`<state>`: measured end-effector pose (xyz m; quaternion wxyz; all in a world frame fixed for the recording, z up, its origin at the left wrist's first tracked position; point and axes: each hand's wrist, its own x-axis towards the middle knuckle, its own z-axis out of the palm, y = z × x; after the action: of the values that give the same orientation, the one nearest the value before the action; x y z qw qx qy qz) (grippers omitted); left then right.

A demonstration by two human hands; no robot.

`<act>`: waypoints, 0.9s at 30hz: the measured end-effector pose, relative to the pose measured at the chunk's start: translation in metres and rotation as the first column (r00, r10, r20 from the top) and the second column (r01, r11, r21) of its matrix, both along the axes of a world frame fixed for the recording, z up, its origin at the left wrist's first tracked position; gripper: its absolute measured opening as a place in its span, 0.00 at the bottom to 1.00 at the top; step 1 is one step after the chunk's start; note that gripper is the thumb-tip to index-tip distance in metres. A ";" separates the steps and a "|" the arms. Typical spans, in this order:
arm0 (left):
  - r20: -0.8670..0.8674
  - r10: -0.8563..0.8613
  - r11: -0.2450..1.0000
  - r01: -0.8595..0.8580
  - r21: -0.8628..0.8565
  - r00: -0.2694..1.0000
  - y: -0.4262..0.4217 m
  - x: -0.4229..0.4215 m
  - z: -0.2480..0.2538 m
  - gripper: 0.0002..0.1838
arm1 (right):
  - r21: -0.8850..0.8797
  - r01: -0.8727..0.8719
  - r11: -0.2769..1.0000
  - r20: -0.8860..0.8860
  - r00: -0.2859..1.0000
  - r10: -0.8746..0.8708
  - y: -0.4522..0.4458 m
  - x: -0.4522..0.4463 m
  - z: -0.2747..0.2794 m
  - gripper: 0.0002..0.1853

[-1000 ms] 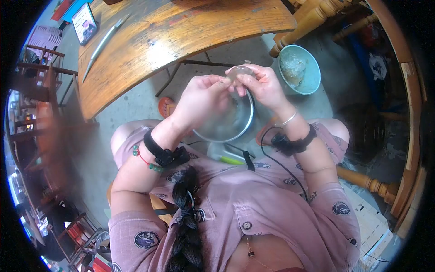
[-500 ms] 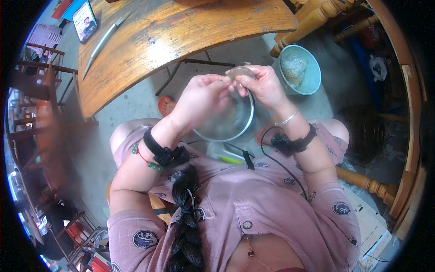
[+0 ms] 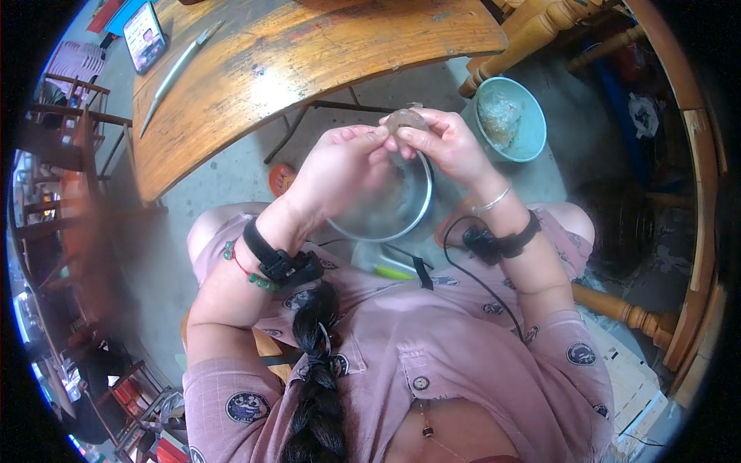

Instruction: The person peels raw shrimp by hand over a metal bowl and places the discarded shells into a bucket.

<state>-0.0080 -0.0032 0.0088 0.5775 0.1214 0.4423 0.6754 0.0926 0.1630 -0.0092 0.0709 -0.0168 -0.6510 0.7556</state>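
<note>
A translucent grey-brown shrimp (image 3: pixel 406 119) is held up over a round metal-rimmed bowl (image 3: pixel 427 202). My right hand (image 3: pixel 446 147) pinches it between thumb and fingers, with thin leg-like strands sticking out at the top. The closed fingers of my left hand (image 3: pixel 343 163) meet its left end, thumb against fingertip. Both hands are above the bowl, and my left hand and wrist hide part of it. What lies inside the bowl is blurred.
A light-blue bucket (image 3: pixel 536 116) holding a clear plastic bag stands on the right. On the wooden table (image 3: pixel 332 50) lie a knife-like tool (image 3: pixel 176 77) and a phone (image 3: pixel 144 38). A dark cable (image 3: pixel 471 266) runs from my right wrist strap.
The shrimp has turned slightly between my fingers and shows more of its rounded side. My hands stay in nearly the same place.
</note>
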 end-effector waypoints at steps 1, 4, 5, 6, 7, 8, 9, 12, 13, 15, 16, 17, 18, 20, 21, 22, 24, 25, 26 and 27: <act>-0.029 0.012 1.000 -0.013 -0.013 0.999 0.000 0.000 -0.001 0.13 | 0.009 0.016 1.000 0.010 1.000 -0.016 0.000 0.000 -0.004 0.09; -0.075 0.006 0.999 -0.010 -0.046 0.997 0.000 0.001 -0.003 0.13 | 0.009 0.041 0.999 0.030 0.999 -0.042 -0.002 0.000 -0.006 0.10; -0.074 0.005 0.999 -0.009 -0.047 0.997 0.000 0.002 -0.003 0.13 | 0.002 0.050 0.999 0.040 0.998 -0.050 -0.002 0.000 -0.007 0.11; -0.052 -0.002 0.999 0.000 -0.034 0.999 0.000 0.002 -0.002 0.13 | 0.002 0.051 0.999 0.041 0.998 -0.051 -0.002 0.001 -0.008 0.11; -0.029 -0.009 1.000 0.008 -0.021 1.000 0.000 0.002 -0.002 0.13 | -0.037 0.055 0.998 0.023 0.998 -0.054 -0.003 0.001 -0.011 0.11; -0.028 -0.010 1.000 0.009 -0.021 1.000 0.000 0.002 -0.002 0.13 | -0.076 0.058 0.995 0.006 0.998 -0.058 -0.003 0.002 -0.014 0.11; -0.010 -0.019 1.000 0.019 0.000 1.000 0.000 0.001 -0.002 0.13 | -0.077 0.059 0.995 0.006 0.998 -0.059 -0.003 0.002 -0.015 0.11; 0.034 -0.019 1.000 0.019 -0.004 0.999 0.000 0.000 -0.001 0.13 | -0.045 0.057 0.997 -0.015 0.998 -0.058 -0.002 0.001 -0.015 0.09; 0.059 -0.009 1.000 0.011 -0.028 0.998 0.000 0.000 -0.001 0.13 | -0.032 0.044 0.999 -0.011 0.999 -0.044 -0.001 0.001 -0.013 0.10; 0.047 -0.001 1.000 0.001 -0.001 0.999 0.000 -0.002 -0.001 0.13 | -0.019 0.030 0.999 -0.007 1.000 -0.030 -0.001 0.000 -0.007 0.10; 0.037 0.006 1.000 -0.007 0.026 0.999 0.000 -0.003 -0.002 0.13 | -0.003 0.037 0.999 0.002 0.999 -0.037 -0.002 0.000 -0.004 0.09; 0.037 0.006 1.000 -0.007 0.027 0.999 0.000 -0.002 -0.002 0.13 | 0.013 0.044 0.999 0.011 0.999 -0.044 -0.003 0.000 -0.002 0.08; -0.005 0.023 1.000 -0.023 0.002 1.000 0.000 0.001 -0.002 0.13 | 0.013 0.044 0.999 0.011 0.999 -0.044 -0.001 -0.001 -0.006 0.08; -0.048 0.038 0.999 -0.039 -0.023 0.998 0.001 0.002 -0.002 0.12 | 0.031 0.044 0.999 -0.044 0.998 -0.043 0.001 -0.002 -0.018 0.07; -0.054 0.030 0.999 -0.032 -0.036 0.998 0.001 0.002 -0.002 0.12 | 0.030 0.044 0.999 -0.044 0.998 -0.043 0.001 -0.001 -0.017 0.07; -0.060 0.022 0.998 -0.025 -0.049 0.998 0.001 0.001 -0.002 0.12 | 0.003 0.060 0.998 -0.014 0.998 -0.060 -0.001 -0.001 -0.016 0.07; -0.037 0.019 0.997 -0.022 -0.069 0.999 0.000 0.002 -0.001 0.12 | -0.024 0.077 0.997 0.017 0.997 -0.077 -0.002 0.001 -0.015 0.07; -0.016 0.018 0.996 -0.019 -0.089 1.000 0.000 0.002 -0.001 0.12 | -0.039 0.082 0.996 0.008 0.997 -0.082 -0.002 0.001 -0.015 0.06; -0.015 0.018 0.996 -0.019 -0.089 1.000 0.000 0.002 0.000 0.12 | -0.055 0.087 0.995 -0.001 0.996 -0.087 -0.002 0.002 -0.015 0.06; -0.007 0.000 0.998 0.000 -0.068 1.000 0.000 0.001 0.000 0.12 | -0.055 0.087 0.995 0.000 0.996 -0.087 -0.002 0.002 -0.016 0.06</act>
<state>-0.0066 -0.0034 0.0084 0.5799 0.1040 0.4669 0.6595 0.0945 0.1607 -0.0250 0.1041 -0.0461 -0.6286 0.7693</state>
